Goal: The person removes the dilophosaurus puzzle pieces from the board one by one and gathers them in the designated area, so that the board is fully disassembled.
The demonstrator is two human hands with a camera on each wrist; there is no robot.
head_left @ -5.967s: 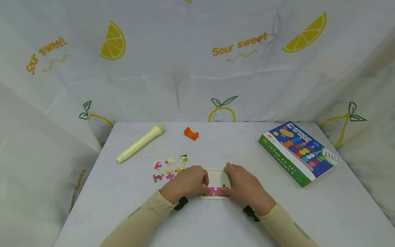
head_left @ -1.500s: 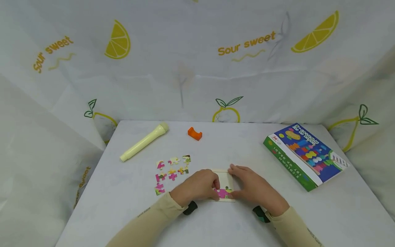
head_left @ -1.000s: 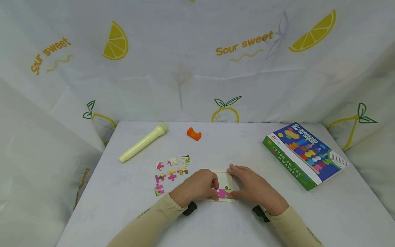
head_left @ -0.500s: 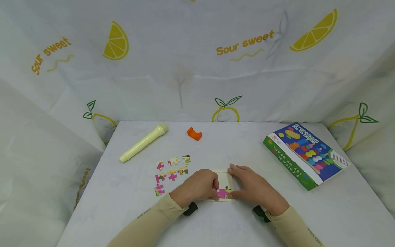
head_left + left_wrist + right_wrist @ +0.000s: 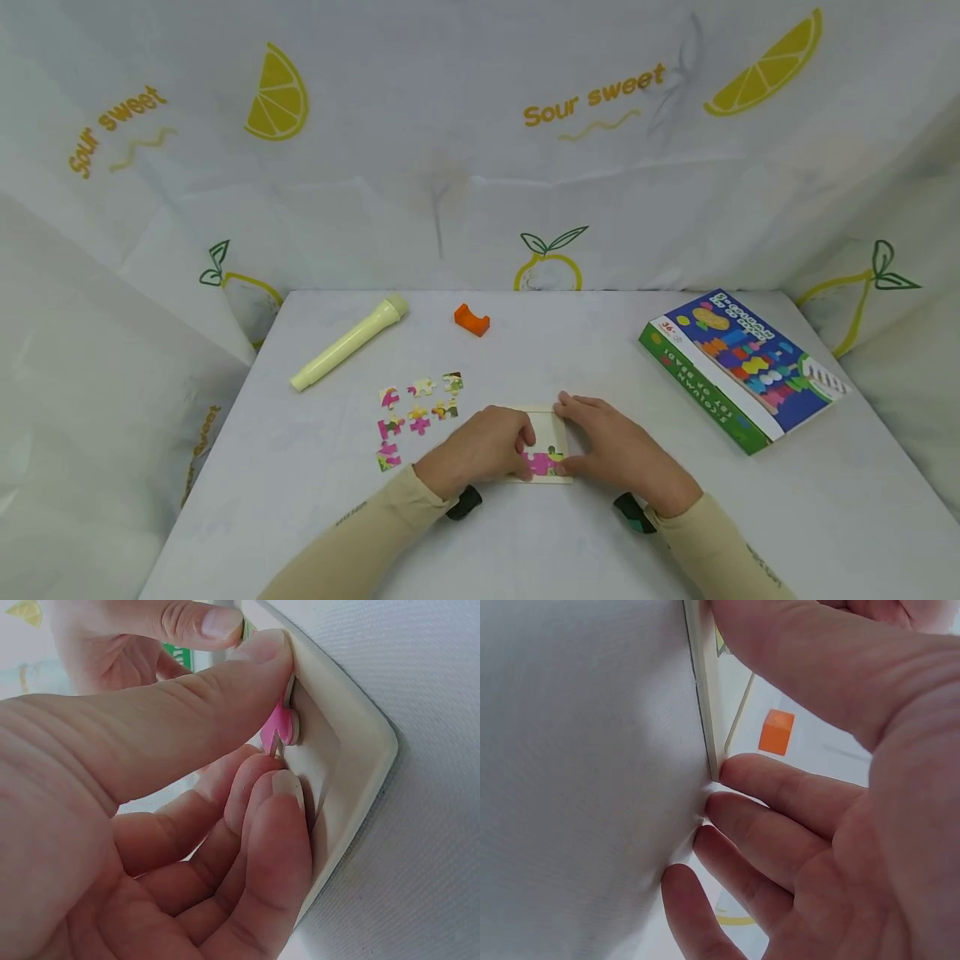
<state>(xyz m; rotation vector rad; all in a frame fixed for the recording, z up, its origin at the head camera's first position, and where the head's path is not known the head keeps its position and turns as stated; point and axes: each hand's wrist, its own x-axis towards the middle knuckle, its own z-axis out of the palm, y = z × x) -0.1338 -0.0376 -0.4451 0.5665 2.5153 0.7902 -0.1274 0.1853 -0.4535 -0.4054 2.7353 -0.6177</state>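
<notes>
Low over a shallow cream puzzle tray (image 5: pixel 547 427), my left hand (image 5: pixel 480 446) has its thumb and curled fingertips close together. In the left wrist view a pink jigsaw piece (image 5: pixel 282 724) shows between that thumb and the fingertips, mostly hidden by them. A row of pink and green pieces (image 5: pixel 538 464) lies along the tray's near side. My right hand (image 5: pixel 618 454) rests at the tray's right side, thumb at the near end and index fingertip at the far corner. Its other fingers extend to the table, as the right wrist view shows. Several loose jigsaw pieces (image 5: pixel 420 426) lie left of the tray.
Toward the back left lies a pale yellow microphone-shaped tube (image 5: pixel 348 343). An orange notched block (image 5: pixel 472 321) sits near the back middle. On the right is a blue and green toy box (image 5: pixel 742 367). A white lemon-print curtain (image 5: pixel 420 167) hangs behind the table.
Since the oldest frame my left hand has shifted slightly right over the tray. In the last second and a half both hands stay nearly in place; the head view tilts a little.
</notes>
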